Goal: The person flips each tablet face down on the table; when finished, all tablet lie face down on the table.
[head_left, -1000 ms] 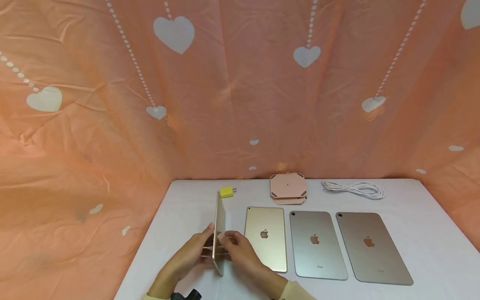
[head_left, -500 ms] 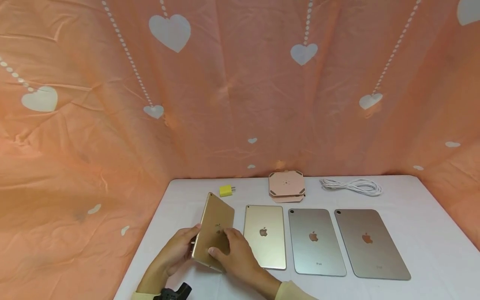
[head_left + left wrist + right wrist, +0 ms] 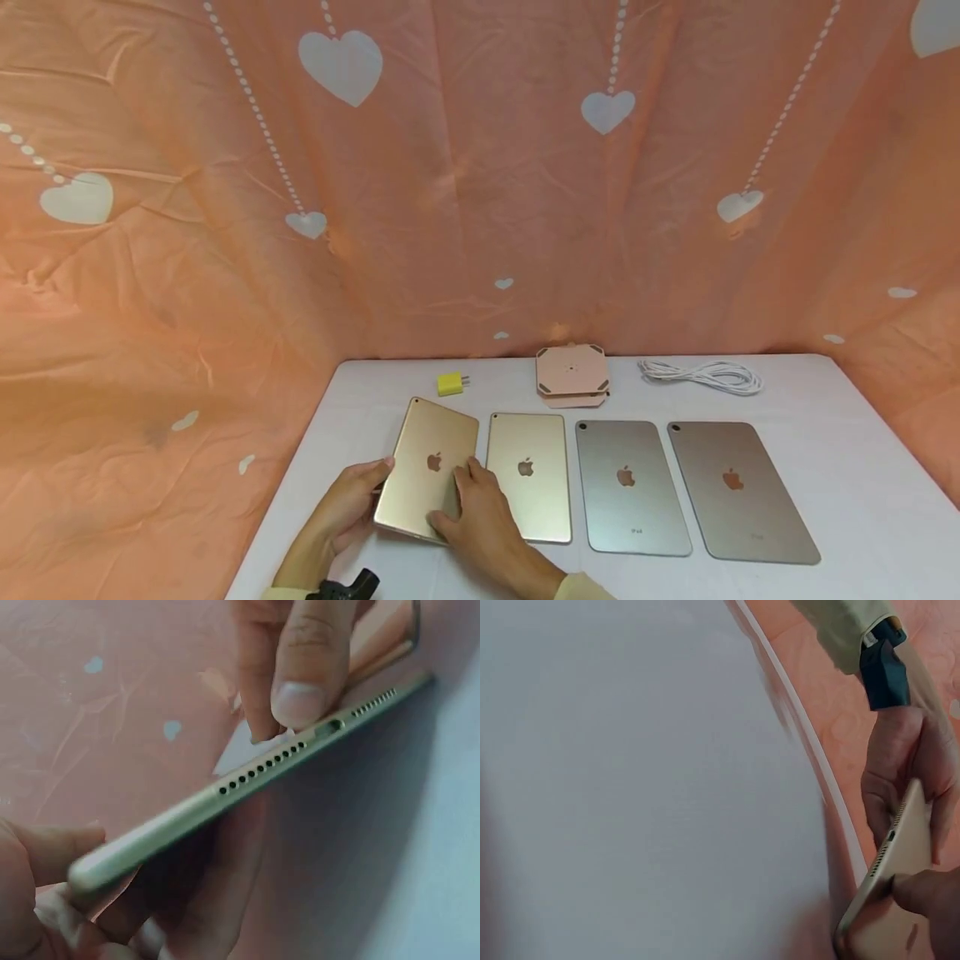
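A gold tablet (image 3: 422,446) with a dark apple logo is tilted up off the white table, its back facing the head camera. My left hand (image 3: 348,500) grips its left side, thumb at the edge and fingers curled underneath. Resting on the tablet's back near its lower right side are the thumb and fingers of my right hand (image 3: 483,517). In the left wrist view the speaker holes and charging port line the tablet's edge (image 3: 259,769), with the right thumb (image 3: 304,697) just over the port. The screen side is hidden from the head camera.
Right of the held tablet lie another gold tablet (image 3: 532,500), a silver tablet (image 3: 637,500) and a darker grey tablet (image 3: 750,517), all back up. Behind them are a yellow plug adapter (image 3: 450,384), a pink folding stand (image 3: 572,371) and a coiled white cable (image 3: 708,377).
The held tablet has turned from edge-on to showing its back, and leans lower. My left hand has shifted slightly left with it; my right hand has moved onto its back.
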Available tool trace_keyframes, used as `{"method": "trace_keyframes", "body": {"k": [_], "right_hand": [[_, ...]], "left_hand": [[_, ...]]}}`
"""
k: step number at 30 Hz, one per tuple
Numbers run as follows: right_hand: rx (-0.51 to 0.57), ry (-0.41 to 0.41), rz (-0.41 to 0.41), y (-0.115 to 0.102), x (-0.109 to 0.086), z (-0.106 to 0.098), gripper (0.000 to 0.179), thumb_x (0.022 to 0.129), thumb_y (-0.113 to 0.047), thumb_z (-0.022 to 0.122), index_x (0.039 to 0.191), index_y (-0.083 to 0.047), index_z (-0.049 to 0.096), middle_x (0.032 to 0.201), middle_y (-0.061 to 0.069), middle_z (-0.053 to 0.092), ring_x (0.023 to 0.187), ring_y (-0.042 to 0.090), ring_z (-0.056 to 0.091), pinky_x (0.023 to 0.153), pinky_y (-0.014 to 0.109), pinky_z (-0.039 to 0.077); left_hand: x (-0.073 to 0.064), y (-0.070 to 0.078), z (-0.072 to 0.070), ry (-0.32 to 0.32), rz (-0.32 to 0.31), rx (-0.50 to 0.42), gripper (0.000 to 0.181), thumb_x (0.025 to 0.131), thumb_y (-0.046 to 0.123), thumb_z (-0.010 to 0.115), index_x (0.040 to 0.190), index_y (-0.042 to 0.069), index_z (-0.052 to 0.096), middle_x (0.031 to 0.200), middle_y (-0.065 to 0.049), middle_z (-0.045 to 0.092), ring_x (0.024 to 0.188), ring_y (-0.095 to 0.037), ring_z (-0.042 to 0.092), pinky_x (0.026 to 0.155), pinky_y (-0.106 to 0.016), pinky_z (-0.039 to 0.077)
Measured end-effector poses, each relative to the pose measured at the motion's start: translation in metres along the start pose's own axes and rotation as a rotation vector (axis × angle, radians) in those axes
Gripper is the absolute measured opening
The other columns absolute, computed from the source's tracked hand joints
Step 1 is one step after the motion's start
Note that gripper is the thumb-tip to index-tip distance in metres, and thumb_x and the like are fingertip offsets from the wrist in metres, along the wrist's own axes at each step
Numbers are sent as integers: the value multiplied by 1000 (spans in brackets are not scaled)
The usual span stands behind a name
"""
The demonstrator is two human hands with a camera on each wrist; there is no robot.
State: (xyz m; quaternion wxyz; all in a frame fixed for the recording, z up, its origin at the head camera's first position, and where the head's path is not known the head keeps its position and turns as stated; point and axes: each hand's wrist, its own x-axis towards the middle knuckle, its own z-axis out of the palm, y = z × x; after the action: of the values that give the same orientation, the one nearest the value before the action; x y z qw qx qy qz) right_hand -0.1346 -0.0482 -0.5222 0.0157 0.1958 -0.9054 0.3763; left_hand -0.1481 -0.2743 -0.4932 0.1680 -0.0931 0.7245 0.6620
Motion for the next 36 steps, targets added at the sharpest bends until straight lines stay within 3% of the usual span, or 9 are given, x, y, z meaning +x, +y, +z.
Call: {"method": "trace_keyframes", "body": {"k": [3, 8, 13, 15, 18, 21, 28, 36], "right_hand": [[-63, -7, 14, 0, -2, 2, 73, 90, -39, 88, 136, 13, 66, 150, 37, 58, 139, 46, 59, 114, 55, 55], [-225, 20, -59, 1, -3, 2, 71, 89, -43, 88, 132, 12, 69, 142, 36, 64, 129, 44, 63, 107, 49, 59], [-304, 42, -96, 4, 0, 2, 72, 89, -44, 88, 132, 11, 70, 141, 34, 66, 127, 43, 64, 107, 46, 60], [-321, 49, -106, 5, 1, 2, 72, 89, -44, 88, 132, 11, 71, 141, 34, 66, 127, 42, 65, 107, 46, 59], [-346, 55, -122, 7, 3, 2, 72, 89, -45, 88, 130, 11, 71, 139, 34, 67, 126, 42, 65, 107, 45, 59], [-367, 65, -133, 8, 4, 3, 71, 89, -45, 89, 129, 10, 72, 138, 33, 67, 124, 41, 66, 106, 44, 60], [-422, 101, -161, 8, 6, 4, 68, 86, -46, 90, 124, 9, 75, 134, 30, 70, 118, 37, 67, 102, 39, 61], [-489, 117, -161, 7, 7, 8, 69, 85, -50, 90, 123, 6, 76, 132, 28, 72, 115, 34, 67, 98, 34, 62]], "left_hand": [[2, -4, 2, 93, -6, 63, 49, 117, 22, 48, 143, -19, 57, 111, -12, 80, 96, -17, 75, 79, -32, 64], [4, -6, 5, 246, 31, 232, 34, 112, 13, 59, 129, -13, 73, 105, -12, 78, 97, -21, 69, 77, -34, 61], [7, -6, 8, 323, 105, 435, 27, 108, 12, 66, 120, -8, 80, 121, -23, 78, 122, -41, 70, 99, -54, 61], [8, -6, 10, 348, 130, 482, 25, 105, 11, 69, 117, -7, 81, 120, -23, 80, 121, -42, 73, 100, -58, 61], [10, -6, 12, 369, 154, 548, 24, 98, 10, 77, 114, -7, 81, 101, -16, 83, 96, -29, 78, 83, -45, 64], [10, -5, 14, 370, 189, 623, 27, 93, 9, 83, 113, -8, 81, 87, -8, 82, 79, -16, 72, 69, -34, 59], [10, -2, 21, 407, 252, 734, 24, 89, 6, 86, 108, -8, 82, 79, -4, 79, 73, -13, 68, 65, -33, 57], [8, -1, 26, 442, 231, 752, 22, 88, 4, 86, 105, -10, 81, 74, -3, 73, 70, -15, 64, 59, -30, 53]]}}
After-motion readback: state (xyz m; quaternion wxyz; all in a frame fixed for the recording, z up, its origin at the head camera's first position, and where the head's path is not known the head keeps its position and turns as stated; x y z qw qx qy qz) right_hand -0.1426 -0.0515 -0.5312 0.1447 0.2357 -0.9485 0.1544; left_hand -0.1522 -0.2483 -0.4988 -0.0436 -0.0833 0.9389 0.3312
